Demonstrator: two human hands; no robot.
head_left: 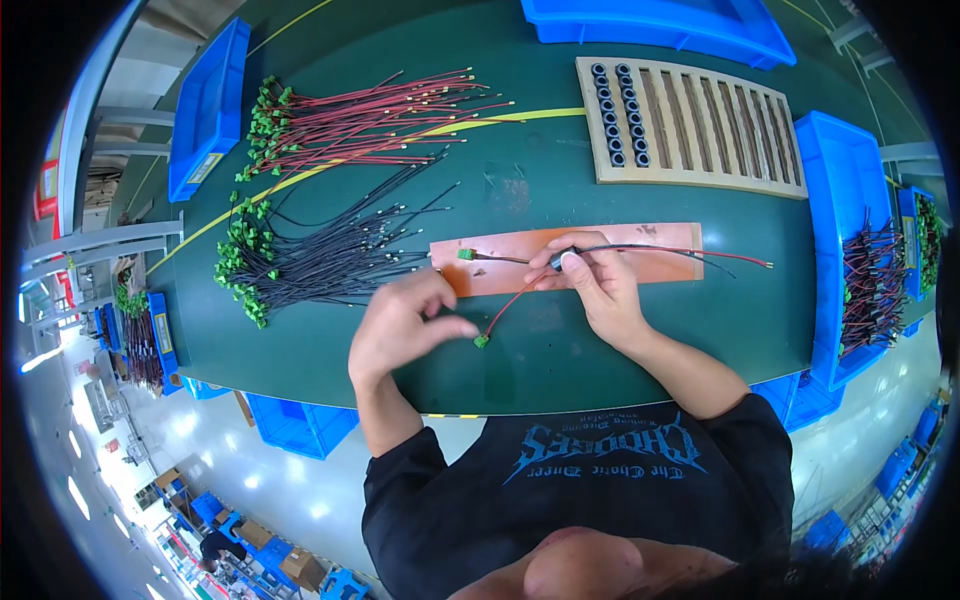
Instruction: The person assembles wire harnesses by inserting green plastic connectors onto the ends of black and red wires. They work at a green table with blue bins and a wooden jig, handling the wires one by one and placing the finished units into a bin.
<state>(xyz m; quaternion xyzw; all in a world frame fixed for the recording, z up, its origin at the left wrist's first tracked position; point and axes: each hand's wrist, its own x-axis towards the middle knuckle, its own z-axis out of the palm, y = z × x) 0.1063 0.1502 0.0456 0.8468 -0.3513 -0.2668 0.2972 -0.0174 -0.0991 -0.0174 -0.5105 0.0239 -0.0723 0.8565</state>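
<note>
My right hand [605,290] pinches a small black ring core [559,261] between thumb and fingers above the orange mat. A red wire [508,310] and a black wire [505,259] run to it from the left, and their other ends stick out to the right. One green connector [467,254] ends the black wire over the mat; a second green connector [482,341] ends the red wire nearer to me. Beside that second connector is my left hand [400,325], thumb and fingers apart, with nothing visible in it. Whether the thumb tip touches the connector is unclear.
Bundles of red wires [370,125] and black wires [335,250] with green connectors lie at left. A wooden rack [690,180] holds two columns of black ring cores. Blue bins [212,110] flank the green table; the right bin [828,180] contains wire assemblies.
</note>
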